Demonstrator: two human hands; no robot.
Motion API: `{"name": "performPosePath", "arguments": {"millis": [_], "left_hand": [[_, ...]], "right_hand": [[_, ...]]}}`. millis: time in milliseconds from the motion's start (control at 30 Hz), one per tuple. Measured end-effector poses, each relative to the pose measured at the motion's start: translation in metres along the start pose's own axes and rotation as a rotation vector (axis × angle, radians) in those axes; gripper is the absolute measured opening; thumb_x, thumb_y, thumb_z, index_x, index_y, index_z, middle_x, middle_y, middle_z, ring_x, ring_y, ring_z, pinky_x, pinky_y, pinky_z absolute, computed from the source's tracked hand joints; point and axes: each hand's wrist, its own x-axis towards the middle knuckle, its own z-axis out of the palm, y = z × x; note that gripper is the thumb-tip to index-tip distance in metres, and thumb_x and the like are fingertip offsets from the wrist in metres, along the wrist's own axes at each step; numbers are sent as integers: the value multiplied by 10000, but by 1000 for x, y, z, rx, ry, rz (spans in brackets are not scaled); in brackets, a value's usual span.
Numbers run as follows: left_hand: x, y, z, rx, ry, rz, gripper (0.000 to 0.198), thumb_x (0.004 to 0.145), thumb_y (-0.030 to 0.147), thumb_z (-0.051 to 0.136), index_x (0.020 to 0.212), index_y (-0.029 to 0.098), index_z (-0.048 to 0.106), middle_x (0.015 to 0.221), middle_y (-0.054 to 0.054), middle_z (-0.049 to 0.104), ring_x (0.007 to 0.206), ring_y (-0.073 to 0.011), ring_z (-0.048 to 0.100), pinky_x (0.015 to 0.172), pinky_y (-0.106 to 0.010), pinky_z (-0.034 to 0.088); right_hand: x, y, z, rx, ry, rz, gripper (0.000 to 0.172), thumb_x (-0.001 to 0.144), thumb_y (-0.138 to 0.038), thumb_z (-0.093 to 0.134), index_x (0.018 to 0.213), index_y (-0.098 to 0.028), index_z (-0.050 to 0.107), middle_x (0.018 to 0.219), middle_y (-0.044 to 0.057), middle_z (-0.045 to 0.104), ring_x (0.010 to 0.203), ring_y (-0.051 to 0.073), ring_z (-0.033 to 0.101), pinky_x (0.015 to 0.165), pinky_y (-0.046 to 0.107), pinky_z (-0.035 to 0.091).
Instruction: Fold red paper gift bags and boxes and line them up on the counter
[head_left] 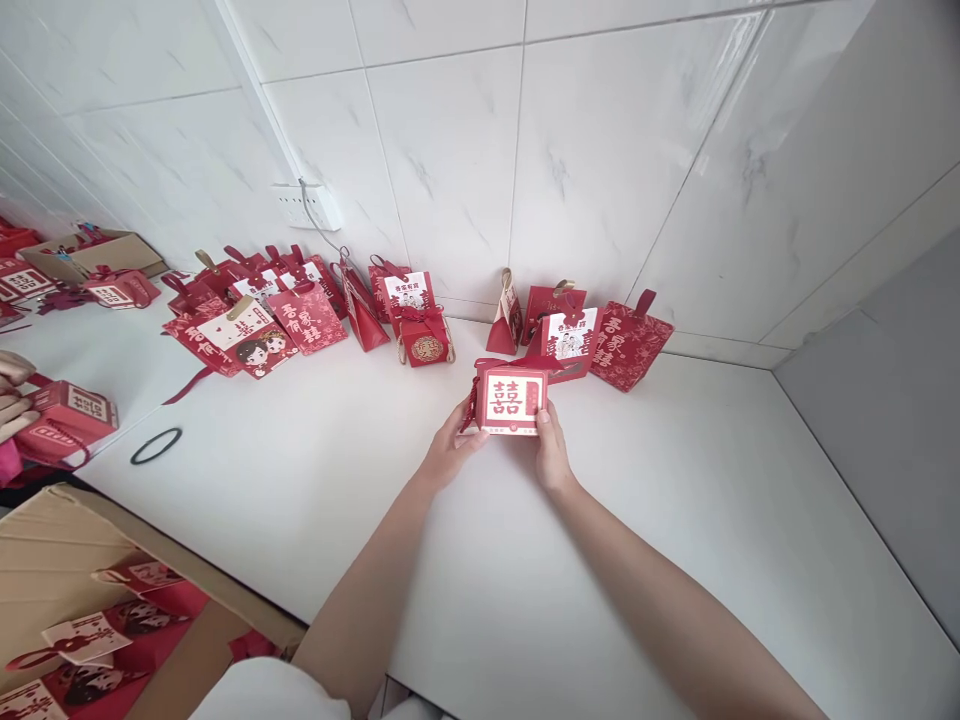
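Between my two hands is a small red gift box [512, 400] with a cream front panel bearing a large red double-happiness character. A dark red ribbon lies across its top, and a tassel hangs at its left side. My left hand [448, 447] grips the left lower edge, its thumb along the bottom front. On the right side, my right hand [553, 450] is closed with the thumb on the front corner. The box is close above the white table [487, 560]; whether it touches the surface I cannot tell. My other fingers are hidden behind it.
Red gift boxes [427, 340] and a red bag-shaped box [630, 345] stand along the tiled wall. At left, another person's hand [13, 400] holds a red box [71, 415]. A black ring [156, 446] lies nearby. A cardboard carton [52, 520] with red boxes stands lower left.
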Motion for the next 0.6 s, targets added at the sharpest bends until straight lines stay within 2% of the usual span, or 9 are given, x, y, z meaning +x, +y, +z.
{"name": "performPosePath", "arguments": {"millis": [100,167,233,300,400,500,600], "left_hand": [[4,-7,15,-248,147,-30,562,784,394,630,1298,255,449,1338,-79,496,1227,-265,472,1011,-435,401],[7,-10,24,-476,260,-75,500,792,462,589,1232,246,488,1239,-71,554,1143,-248,540,986,-436,429],[9,-9,27,-707,320,-119,486,804,549,511,1178,240,526,1123,-65,599,1064,-239,584,952,-429,459],[9,-7,25,-887,331,-168,531,792,615,459,1148,233,555,1054,-72,619,1015,-239,602,909,-408,489],[8,-3,15,-1040,353,-232,562,766,636,463,1107,208,589,1044,-95,633,963,-230,610,830,-360,523],[4,-1,9,-1077,346,-214,478,781,571,490,1096,227,596,1083,-85,635,953,-232,609,754,-351,527],[-1,1,8,-1070,270,-203,453,790,532,502,1107,221,591,1067,-99,635,920,-236,616,716,-350,516]], "right_hand": [[-3,-4,0,18,22,-25,493,935,-527,327,1346,-261,388,1356,60,479,1240,239,454,999,444,410],[-5,-6,2,43,-42,-46,540,930,-557,280,1388,-273,320,1415,67,405,1255,247,436,919,422,473],[-7,-9,4,56,-97,-49,570,922,-576,272,1416,-292,260,1457,70,337,1254,249,435,836,385,513],[-8,-9,5,54,-110,-27,573,920,-572,290,1423,-301,239,1445,82,346,1186,236,497,797,362,520],[-5,-5,6,78,-68,71,534,926,-569,278,1388,-300,296,1341,96,453,977,197,610,746,346,517],[-1,1,4,139,12,189,488,919,-578,297,1307,-297,387,1249,82,516,862,175,634,696,323,512],[0,3,3,183,46,246,439,907,-574,354,1234,-293,441,1191,65,545,822,165,632,684,310,502]]}}
